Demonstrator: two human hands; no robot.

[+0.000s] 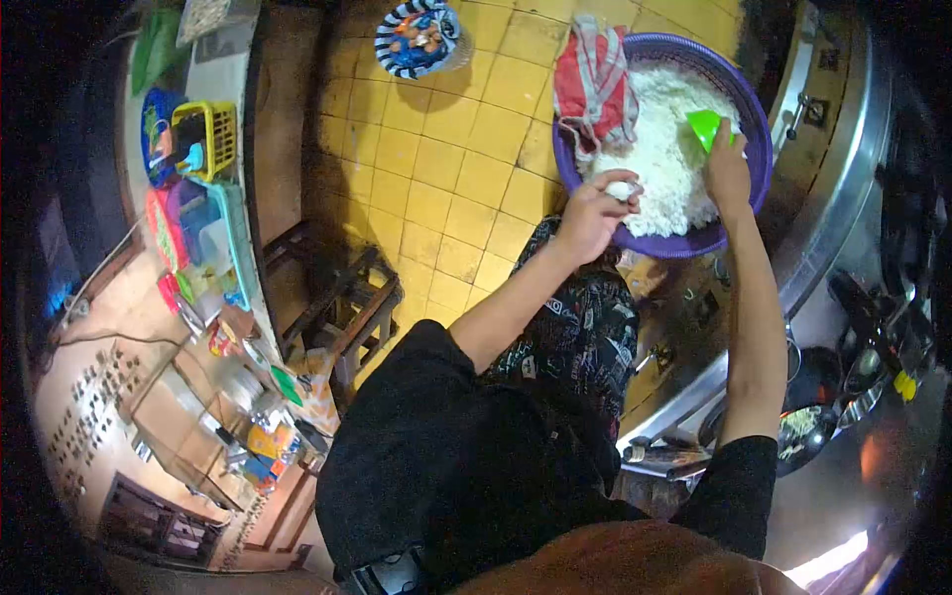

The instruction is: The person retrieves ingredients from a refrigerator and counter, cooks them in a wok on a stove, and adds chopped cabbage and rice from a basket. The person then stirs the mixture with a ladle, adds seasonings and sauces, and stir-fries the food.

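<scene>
A large purple tub [762,188] holds a heap of white, crumbly food [659,129] that looks like cooked rice. My left hand [591,220] is over the tub's near left rim, its fingers closed round a small white rounded lump [621,189]; I cannot tell what the lump is. On the right side of the tub, my right hand [729,171] grips a bright green scoop or small bowl [703,127], which is tilted over the white heap. A red and white cloth [595,84] hangs over the tub's left rim.
A striped bowl [416,40] with several small items stands on the yellow tiled floor [446,169]. Along the right runs a metal-edged counter [828,213] with pans near it. A wooden stool [347,307] and a yellow basket [220,139] are on the left.
</scene>
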